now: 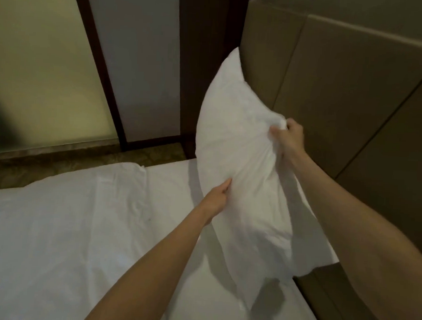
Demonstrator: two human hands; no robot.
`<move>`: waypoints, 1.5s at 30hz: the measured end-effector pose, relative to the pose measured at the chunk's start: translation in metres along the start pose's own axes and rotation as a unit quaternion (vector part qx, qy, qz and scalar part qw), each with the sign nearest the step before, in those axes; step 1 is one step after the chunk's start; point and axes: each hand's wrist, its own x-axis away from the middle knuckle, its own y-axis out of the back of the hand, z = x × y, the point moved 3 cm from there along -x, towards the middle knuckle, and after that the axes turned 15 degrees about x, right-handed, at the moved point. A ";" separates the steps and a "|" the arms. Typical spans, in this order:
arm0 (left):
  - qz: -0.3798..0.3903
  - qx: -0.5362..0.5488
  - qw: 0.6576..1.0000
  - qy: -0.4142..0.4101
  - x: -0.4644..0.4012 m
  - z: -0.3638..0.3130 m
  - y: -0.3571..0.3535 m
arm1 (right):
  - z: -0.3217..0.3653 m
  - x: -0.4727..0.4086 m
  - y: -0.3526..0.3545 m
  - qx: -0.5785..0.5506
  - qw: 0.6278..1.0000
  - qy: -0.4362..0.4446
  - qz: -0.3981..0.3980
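Observation:
A white pillow [233, 126] is held up on end above the bed, its far tip against the padded headboard [343, 93]. My right hand [288, 139] grips a bunch of the pillowcase on the pillow's right edge. My left hand [216, 197] pinches the fabric on the pillow's left side, lower down. The pillow's near corner hangs just above the white sheet [79, 226] of the bed.
The tan headboard runs along the right. Beyond the bed's far edge lie a strip of patterned floor [82, 163], a frosted glass panel [39, 65] and a dark wooden frame [97, 63]. A fold of the sheet [131, 170] rises at the far edge.

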 end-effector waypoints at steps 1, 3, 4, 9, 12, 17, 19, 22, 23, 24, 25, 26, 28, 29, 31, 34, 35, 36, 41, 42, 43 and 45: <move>0.027 -0.027 0.999 0.031 0.002 0.015 -0.008 | -0.017 -0.001 0.002 0.100 0.994 -0.011 0.032; 0.071 -0.072 0.991 0.083 0.010 0.046 -0.019 | -0.048 0.003 0.000 0.196 0.977 -0.036 0.077; 0.078 -0.091 0.988 0.095 0.014 0.057 -0.021 | -0.063 0.009 -0.002 0.220 0.970 -0.046 0.090; 0.033 -0.083 0.992 0.092 0.030 0.069 -0.014 | -0.135 0.059 -0.014 0.313 0.920 -0.105 0.209; -0.007 -0.047 0.995 0.088 0.038 0.073 -0.008 | -0.179 0.095 -0.012 0.346 0.878 -0.177 0.278; -0.120 0.053 0.974 0.184 0.051 0.109 -0.015 | -0.198 0.117 -0.005 0.260 0.912 -0.181 0.262; -0.132 0.165 0.938 0.274 0.054 0.122 -0.023 | -0.187 0.117 -0.003 0.262 0.924 -0.135 0.242; -0.119 0.431 0.839 0.311 0.046 0.123 -0.040 | -0.157 0.115 0.001 0.212 0.954 -0.068 0.201; -0.135 0.469 0.819 0.302 0.039 0.119 -0.045 | -0.146 0.113 0.004 0.192 0.962 -0.045 0.189; -0.157 0.471 0.820 0.286 0.031 0.113 -0.047 | -0.134 0.111 0.006 0.180 0.967 -0.020 0.181; -0.177 0.459 0.828 0.269 0.025 0.105 -0.048 | -0.123 0.109 0.010 0.182 0.968 0.004 0.173; -0.190 0.437 0.844 0.246 0.017 0.095 -0.046 | -0.112 0.105 0.014 0.193 0.967 0.031 0.160; -0.199 0.400 0.874 0.189 0.003 0.068 -0.041 | -0.097 0.094 0.028 0.208 0.969 0.058 0.116; -0.196 0.377 0.892 0.154 -0.002 0.053 -0.040 | -0.093 0.087 0.038 0.202 0.974 0.057 0.089; -0.186 0.333 0.920 0.084 -0.004 0.025 -0.037 | -0.092 0.075 0.057 0.189 0.980 0.049 0.039; -0.176 0.266 0.947 0.026 0.002 0.007 -0.037 | -0.099 0.068 0.071 0.196 0.980 0.036 0.001; -0.175 0.226 0.958 0.028 0.004 0.013 -0.038 | -0.103 0.070 0.070 0.208 0.978 0.028 0.002; -0.172 0.178 0.968 0.043 0.006 0.023 -0.040 | -0.108 0.071 0.067 0.235 0.972 0.021 0.013; -0.121 0.076 0.978 0.152 0.031 0.083 -0.059 | -0.150 0.091 0.058 0.429 0.895 -0.009 0.116; -0.119 0.089 0.977 0.154 0.035 0.084 -0.059 | -0.158 0.093 0.062 0.433 0.894 -0.020 0.115; -0.114 0.093 0.977 0.154 0.038 0.082 -0.058 | -0.164 0.096 0.068 0.430 0.895 -0.033 0.109; -0.090 0.073 0.981 0.158 0.046 0.075 -0.056 | -0.172 0.100 0.079 0.417 0.901 -0.055 0.101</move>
